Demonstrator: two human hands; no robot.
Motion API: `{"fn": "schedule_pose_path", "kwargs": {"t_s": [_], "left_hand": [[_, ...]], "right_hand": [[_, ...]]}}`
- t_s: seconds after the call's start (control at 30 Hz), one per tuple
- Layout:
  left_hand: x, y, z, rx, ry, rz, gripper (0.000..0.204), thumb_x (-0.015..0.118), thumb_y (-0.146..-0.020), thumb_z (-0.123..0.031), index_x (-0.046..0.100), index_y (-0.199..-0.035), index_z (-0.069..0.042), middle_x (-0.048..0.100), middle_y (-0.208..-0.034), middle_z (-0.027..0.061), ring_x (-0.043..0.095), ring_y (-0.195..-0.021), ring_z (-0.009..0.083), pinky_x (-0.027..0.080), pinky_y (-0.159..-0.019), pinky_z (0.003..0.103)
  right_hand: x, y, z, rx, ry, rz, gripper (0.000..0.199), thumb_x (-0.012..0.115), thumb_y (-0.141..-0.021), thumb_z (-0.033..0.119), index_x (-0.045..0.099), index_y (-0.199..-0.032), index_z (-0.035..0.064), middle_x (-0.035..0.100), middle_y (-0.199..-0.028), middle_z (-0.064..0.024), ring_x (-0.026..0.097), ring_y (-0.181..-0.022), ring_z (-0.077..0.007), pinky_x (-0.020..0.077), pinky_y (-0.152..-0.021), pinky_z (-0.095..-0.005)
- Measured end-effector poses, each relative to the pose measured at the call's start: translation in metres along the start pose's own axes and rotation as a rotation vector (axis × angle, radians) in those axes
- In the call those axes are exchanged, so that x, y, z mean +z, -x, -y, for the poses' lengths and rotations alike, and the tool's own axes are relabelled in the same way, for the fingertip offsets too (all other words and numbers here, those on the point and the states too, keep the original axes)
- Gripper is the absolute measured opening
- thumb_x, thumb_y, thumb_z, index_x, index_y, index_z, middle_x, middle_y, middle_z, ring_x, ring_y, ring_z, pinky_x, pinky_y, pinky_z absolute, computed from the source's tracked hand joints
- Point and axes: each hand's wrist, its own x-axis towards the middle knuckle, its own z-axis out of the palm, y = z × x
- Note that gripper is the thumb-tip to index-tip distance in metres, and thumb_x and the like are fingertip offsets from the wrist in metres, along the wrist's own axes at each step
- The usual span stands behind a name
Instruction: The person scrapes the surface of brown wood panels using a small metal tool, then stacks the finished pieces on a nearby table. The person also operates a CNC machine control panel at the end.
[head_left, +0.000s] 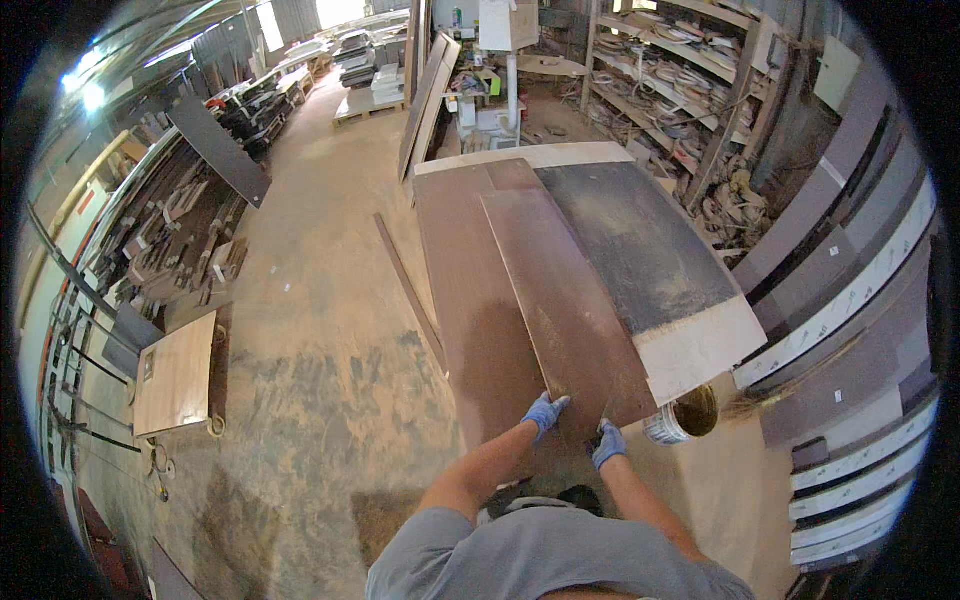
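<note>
A long brown board point(565, 280) lies lengthwise in front of me, on top of a second brown board point(460, 260). My left hand point(546, 414), in a blue glove, is closed on the upper board's left edge near its close end, thumb on the top face. At the near end my right hand point(608, 445), gloved in blue too, grips the same board, its fingers partly hidden. Both boards rest on a worktable point(690, 360) with a dusty black top and pale borders.
A bucket point(692, 415) stands by the table's near right corner. To the left, a thin brown strip point(410, 290) leans beside the table, and a light wood panel point(175, 375) stands farther off. Stacked panels point(840, 250) line the right; loaded shelves point(680, 80) stand behind.
</note>
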Motion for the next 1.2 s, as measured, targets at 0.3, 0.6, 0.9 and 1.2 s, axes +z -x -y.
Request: {"fn": "schedule_pose_path", "kwargs": {"t_s": [0.3, 0.6, 0.9, 1.2], "left_hand": [[-0.079, 0.041, 0.024, 0.135, 0.095, -0.471, 0.065, 0.066, -0.082, -0.031, 0.036, -0.132, -0.002, 0.056, -0.113, 0.0176, 0.055, -0.101, 0.0244, 0.044, -0.085, 0.034], [-0.054, 0.174, 0.169, -0.439, 0.311, -1.104, 0.058, 0.06, -0.084, -0.036, 0.037, -0.13, -0.009, 0.054, -0.119, 0.0166, 0.054, -0.102, 0.0285, 0.044, -0.085, 0.04], [-0.013, 0.121, 0.175, -0.254, 1.361, -1.133, 0.055, 0.049, -0.082, -0.061, 0.052, -0.109, -0.013, 0.058, -0.103, 0.0049, 0.055, -0.086, 0.0208, 0.043, -0.073, 0.036], [0.009, 0.104, 0.183, -0.443, 1.06, -0.984, 0.053, 0.053, -0.085, -0.053, 0.043, -0.121, -0.016, 0.054, -0.115, 0.0053, 0.056, -0.098, 0.0259, 0.047, -0.073, 0.049]], "right_hand": [[0.049, -0.044, 0.098, 0.315, 0.411, 0.332, 0.018, 0.059, -0.082, 0.029, 0.059, -0.093, 0.0149, 0.061, -0.088, -0.0073, 0.058, -0.077, -0.026, 0.0503, -0.065, -0.0462], [0.016, -0.17, 0.189, -0.582, 1.321, 0.038, 0.023, 0.059, -0.077, 0.033, 0.066, -0.079, 0.0115, 0.063, -0.079, -0.0141, 0.061, -0.073, -0.029, 0.0479, -0.063, -0.039], [0.001, -0.206, 0.18, -0.069, 0.653, 0.585, 0.01, 0.063, -0.081, 0.02, 0.062, -0.089, 0.0144, 0.059, -0.074, -0.0005, 0.054, -0.065, -0.0138, 0.0445, -0.05, -0.0366], [-0.073, -0.225, 0.203, -0.206, 0.789, 0.599, 0.017, 0.066, -0.081, 0.022, 0.064, -0.088, 0.0074, 0.059, -0.072, 0.0005, 0.052, -0.061, -0.0119, 0.0443, -0.056, -0.0296]]}}
